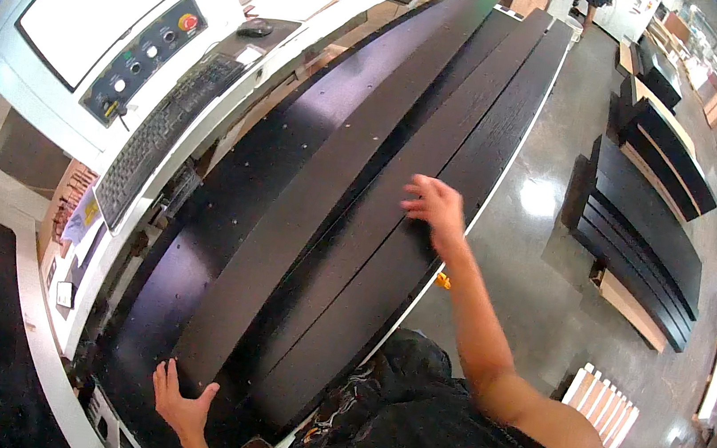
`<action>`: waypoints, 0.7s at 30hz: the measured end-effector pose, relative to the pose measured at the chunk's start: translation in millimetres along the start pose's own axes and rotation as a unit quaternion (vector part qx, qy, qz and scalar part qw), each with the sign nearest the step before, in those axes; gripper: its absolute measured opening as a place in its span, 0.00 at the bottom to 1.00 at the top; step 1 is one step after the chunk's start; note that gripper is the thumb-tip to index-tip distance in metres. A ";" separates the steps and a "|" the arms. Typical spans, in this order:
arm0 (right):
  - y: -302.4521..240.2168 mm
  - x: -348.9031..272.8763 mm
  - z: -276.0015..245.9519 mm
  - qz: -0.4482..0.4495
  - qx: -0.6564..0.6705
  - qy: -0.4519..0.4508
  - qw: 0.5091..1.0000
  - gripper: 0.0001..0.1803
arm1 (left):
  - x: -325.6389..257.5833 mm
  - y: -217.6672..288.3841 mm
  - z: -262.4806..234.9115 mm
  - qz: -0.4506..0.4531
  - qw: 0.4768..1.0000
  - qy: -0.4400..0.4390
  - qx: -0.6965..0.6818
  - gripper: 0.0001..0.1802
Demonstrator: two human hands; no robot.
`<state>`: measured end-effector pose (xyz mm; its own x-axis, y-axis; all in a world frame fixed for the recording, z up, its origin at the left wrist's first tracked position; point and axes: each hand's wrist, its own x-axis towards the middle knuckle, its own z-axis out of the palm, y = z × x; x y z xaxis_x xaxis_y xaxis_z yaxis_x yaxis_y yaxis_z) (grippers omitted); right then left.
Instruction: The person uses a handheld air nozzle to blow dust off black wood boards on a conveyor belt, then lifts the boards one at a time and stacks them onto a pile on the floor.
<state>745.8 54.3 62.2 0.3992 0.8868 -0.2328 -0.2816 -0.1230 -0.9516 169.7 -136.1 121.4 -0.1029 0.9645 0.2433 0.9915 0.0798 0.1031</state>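
Observation:
Several long dark boards lie lengthwise on a black machine table [248, 175] dotted with small light points. At the near end of the left board [318, 192], my left hand [182, 404] has its thumb and fingers spread about the board's end, with nothing gripped. My right hand [436, 211] is over the boards on the right, near the narrow seam between a middle board [454, 142] and the outer right board [502, 134]. Its fingers are apart and loosely bent, slightly blurred, holding nothing. Whether its fingertips touch the wood I cannot tell.
To the left stand a white console with a screen [99, 0], a button panel [144, 62], a black keyboard [174, 121] and a mouse [255, 27]. On the right, stacked dark boards [644, 232] and a slatted wooden pallet [600, 404] rest on the grey floor [522, 244].

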 end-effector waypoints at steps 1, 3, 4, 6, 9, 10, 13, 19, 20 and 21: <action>5.7 5.3 24.9 0.019 0.059 -0.022 0.998 0.30 | -5.0 13.1 -11.5 -0.009 1.000 -0.017 -0.003 0.56; 29.5 30.3 56.6 0.077 0.204 -0.085 0.972 0.34 | -20.8 21.9 -24.7 -0.015 0.999 -0.032 -0.004 0.60; 28.9 39.0 75.6 0.116 0.285 -0.126 0.943 0.34 | -31.5 22.8 -26.9 -0.025 0.999 -0.029 -0.006 0.60; 31.3 41.2 97.8 0.165 0.353 -0.064 0.919 0.27 | -52.7 21.5 -27.6 -0.034 0.999 -0.033 0.011 0.62; 59.3 46.3 97.7 0.143 0.270 0.036 0.951 0.19 | -83.6 8.7 2.2 -0.065 0.996 -0.053 -0.036 0.65; 55.8 30.0 102.6 0.143 0.270 0.026 0.952 0.19 | -96.3 7.5 13.9 -0.087 0.993 -0.059 -0.060 0.67; 27.6 -10.5 99.3 0.108 0.260 0.003 0.959 0.18 | -122.2 2.7 28.3 -0.123 0.979 -0.104 -0.123 0.75; 21.9 -19.9 74.3 0.092 0.257 0.023 0.962 0.17 | -108.1 -3.7 32.8 -0.077 0.982 -0.106 -0.137 0.78; 22.3 -20.2 73.1 0.083 0.265 0.021 0.960 0.18 | -103.1 -5.0 34.6 -0.073 0.982 -0.104 -0.140 0.78; 22.3 -20.5 70.6 0.073 0.274 0.020 0.959 0.18 | -98.2 -6.6 35.3 -0.065 0.983 -0.106 -0.138 0.78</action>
<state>669.8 64.9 59.9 0.3504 0.8588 -0.3737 -0.7487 0.0172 -0.6627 176.1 -222.4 62.8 -0.1785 0.9839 0.0073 0.9088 0.1620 0.3844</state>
